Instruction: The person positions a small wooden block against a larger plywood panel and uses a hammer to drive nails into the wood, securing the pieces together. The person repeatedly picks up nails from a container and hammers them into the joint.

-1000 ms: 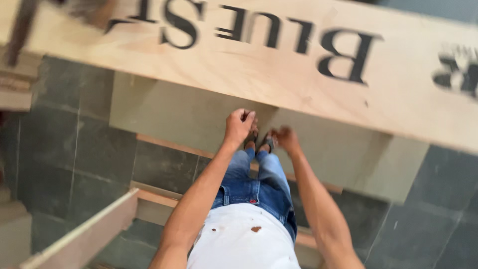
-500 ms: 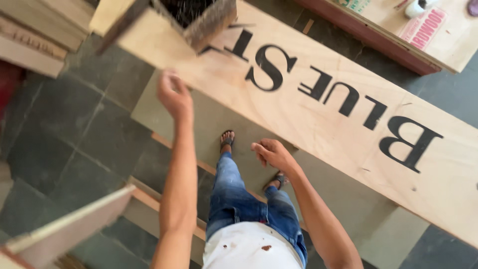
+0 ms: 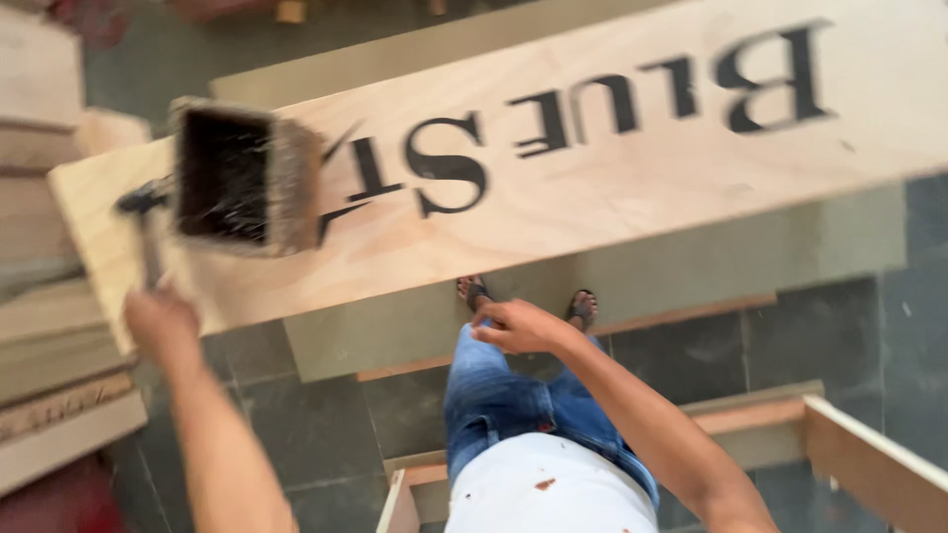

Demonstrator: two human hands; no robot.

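A long plywood board (image 3: 612,188) with big black letters lies across in front of me. On its left end stands a small open wooden box (image 3: 242,178) with dark contents. Just left of the box lies a hammer (image 3: 146,222), its handle pointing toward me. My left hand (image 3: 163,326) is curled at the end of that handle, at the board's near left corner; the view is blurred there. My right hand (image 3: 518,326) hovers just below the board's near edge with loosely bent fingers, holding nothing.
Stacked timber planks (image 3: 49,345) fill the left side. A wooden frame piece (image 3: 869,464) juts in at the lower right. Beneath the board lie a greenish sheet (image 3: 691,266) and a grey tiled floor (image 3: 820,336). My sandalled feet (image 3: 583,308) stand by the sheet.
The view has swung left, so the box and board end now sit further right. My left hand dropped from the board's edge to the hammer handle. My right hand stayed near the board's near edge.
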